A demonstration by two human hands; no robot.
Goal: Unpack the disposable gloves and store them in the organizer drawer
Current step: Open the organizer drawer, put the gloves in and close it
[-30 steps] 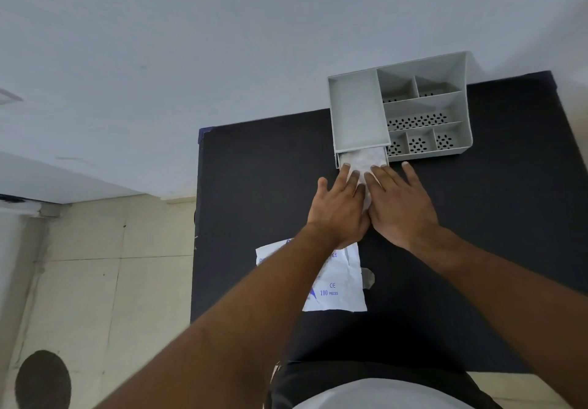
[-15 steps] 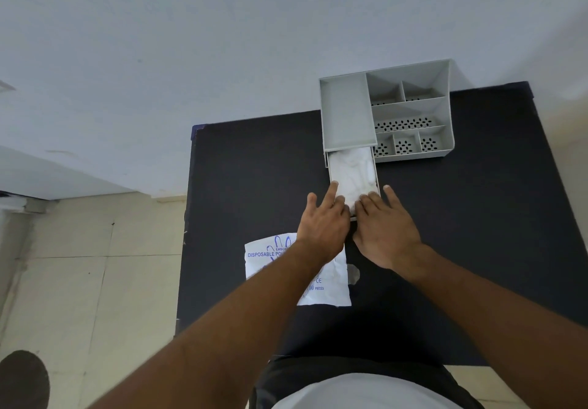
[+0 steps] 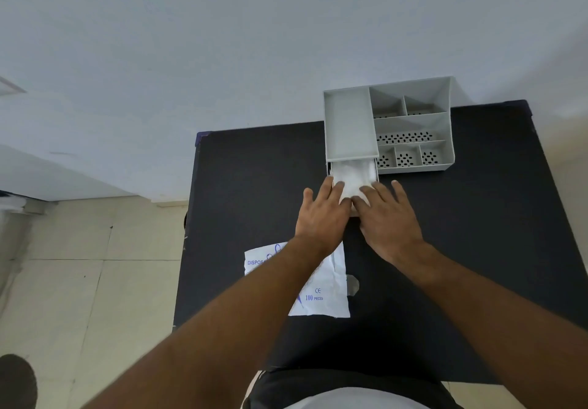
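Note:
A grey organizer [image 3: 350,122] stands at the far edge of the black table [image 3: 248,185]. Its drawer [image 3: 377,170] is slid partly out toward me, with white disposable gloves [image 3: 351,171] piled in it. My left hand [image 3: 321,214] lies flat with its fingertips on the left part of the gloves. My right hand [image 3: 386,217] lies flat beside it, fingers on the right part. Both hands cover the drawer's front end. The emptied white glove package [image 3: 331,287], printed in blue, lies flat on the table under my left forearm.
The organizer's right half has several open compartments [image 3: 410,135] with perforated floors. A small clear torn scrap [image 3: 353,284] lies beside the package. The table's left edge drops to a tiled floor [image 3: 79,281]. A pale wall rises behind the table.
The drawer came further out toward me, showing more of the gloves. Both hands have since slid forward onto the gloves, covering the drawer's front part again.

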